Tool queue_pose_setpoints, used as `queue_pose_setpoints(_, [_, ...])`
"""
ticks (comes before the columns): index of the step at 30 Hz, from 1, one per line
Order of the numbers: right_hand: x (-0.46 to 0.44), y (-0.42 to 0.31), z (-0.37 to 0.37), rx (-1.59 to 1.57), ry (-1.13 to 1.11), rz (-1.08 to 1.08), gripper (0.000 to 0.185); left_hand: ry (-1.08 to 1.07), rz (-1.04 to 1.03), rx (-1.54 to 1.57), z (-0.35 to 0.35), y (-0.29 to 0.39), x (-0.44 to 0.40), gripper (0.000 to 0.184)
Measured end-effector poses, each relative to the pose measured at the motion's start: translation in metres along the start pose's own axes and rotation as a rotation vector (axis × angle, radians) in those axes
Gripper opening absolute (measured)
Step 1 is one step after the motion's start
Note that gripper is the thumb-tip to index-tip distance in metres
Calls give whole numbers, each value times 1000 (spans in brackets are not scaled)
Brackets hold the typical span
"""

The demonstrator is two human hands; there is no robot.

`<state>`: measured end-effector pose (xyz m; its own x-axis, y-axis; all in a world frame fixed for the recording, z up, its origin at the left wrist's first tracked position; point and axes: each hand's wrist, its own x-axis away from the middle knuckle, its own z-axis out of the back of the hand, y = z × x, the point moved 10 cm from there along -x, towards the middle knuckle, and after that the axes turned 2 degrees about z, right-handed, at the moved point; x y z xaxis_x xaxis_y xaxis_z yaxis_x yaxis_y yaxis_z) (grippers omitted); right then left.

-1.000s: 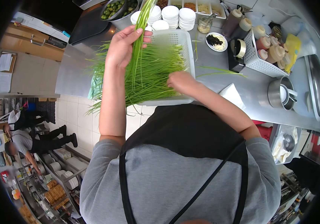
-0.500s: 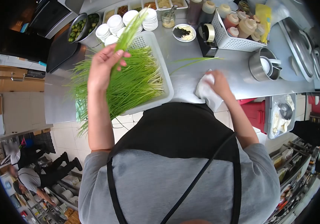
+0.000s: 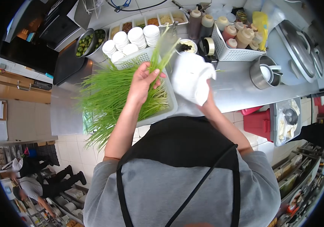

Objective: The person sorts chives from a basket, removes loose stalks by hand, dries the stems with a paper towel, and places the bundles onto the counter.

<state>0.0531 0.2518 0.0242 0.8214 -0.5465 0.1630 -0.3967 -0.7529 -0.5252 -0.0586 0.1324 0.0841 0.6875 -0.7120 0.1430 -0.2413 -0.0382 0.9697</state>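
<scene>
My left hand (image 3: 144, 82) is closed around a small bunch of chives (image 3: 161, 51), held upright over the light plastic basket (image 3: 172, 97). A large heap of chives (image 3: 111, 89) fills that basket, its green tips hanging past the left and front edges. In my right hand (image 3: 209, 99) is a white cloth (image 3: 194, 79), lifted above the steel counter just right of the basket. The cloth is slightly blurred and covers most of my fingers. Behind it sits a small bowl (image 3: 193, 42) with dark and pale contents, partly hidden.
Stacks of white lids or small dishes (image 3: 135, 36) stand behind the basket. At the back right is a white crate of squeeze bottles (image 3: 241, 55), with a steel pot (image 3: 258, 72) nearby. A red bin (image 3: 254, 123) stands below the counter. Two people (image 3: 33, 185) are at far left.
My right hand has raised the white cloth off the counter and moved it left. My left hand, still holding chives, has shifted right and lower. The stray stalks on the counter are now mostly hidden.
</scene>
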Motion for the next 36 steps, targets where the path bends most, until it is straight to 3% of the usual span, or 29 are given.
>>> queue_pose_setpoints(2, [-6, 61, -37, -125, -511, -252, 39, -63, 35, -109, -14, -16, -2, 13])
queue_pose_setpoints(3, [-10, 61, -49, 89, -347, -91, 40, 24, -83, -104, -17, -22, -3, 15])
queue_pose_setpoints(4, [-9, 49, -59, 298, -180, 71, 42, 165, 13, -76, -2, -35, 0, 19])
queue_pose_setpoints(7, [-21, 58, -58, 264, -167, 17, 37, 126, -109, -251, 2, -31, -4, 20])
queue_pose_setpoints(9, [-27, 61, -52, 277, -131, 39, 35, 122, -251, -625, -7, -13, 5, 19])
queue_pose_setpoints(13, [-46, 50, -54, 312, -118, 43, 33, 166, -266, -635, -3, 4, 11, 15])
queue_pose_setpoints(15, [-60, 34, -48, 293, -64, 76, 32, 49, -65, -593, 5, -22, 1, 12])
queue_pose_setpoints(17, [-87, 0, -26, 250, 51, 186, 31, 29, -51, -527, 6, -22, 8, 10])
queue_pose_setpoints(20, [-102, -56, -16, 228, 7, 329, 40, 20, 51, -398, 12, -17, 16, 11])
queue_pose_setpoints(23, [-80, -37, -10, 212, 19, 226, 45, 76, 33, -68, 24, -6, 9, 9])
queue_pose_setpoints(26, [-46, 42, -12, 291, -36, -113, 46, 90, -37, -80, 15, -4, 0, 10])
queue_pose_setpoints(28, [-31, 68, -37, 314, -140, -184, 43, 75, -100, -110, 1, -13, -2, 17])
queue_pose_setpoints(30, [-28, 63, -56, 324, -169, -171, 41, 182, 24, -344, 13, -29, 4, 20])
queue_pose_setpoints(33, [-38, 52, -61, 283, -184, -153, 38, 97, -70, -438, 2, -21, 12, 21])
queue_pose_setpoints(36, [-33, 63, -64, 266, -188, -145, 36, 142, -54, -507, 7, -25, 18, 20])
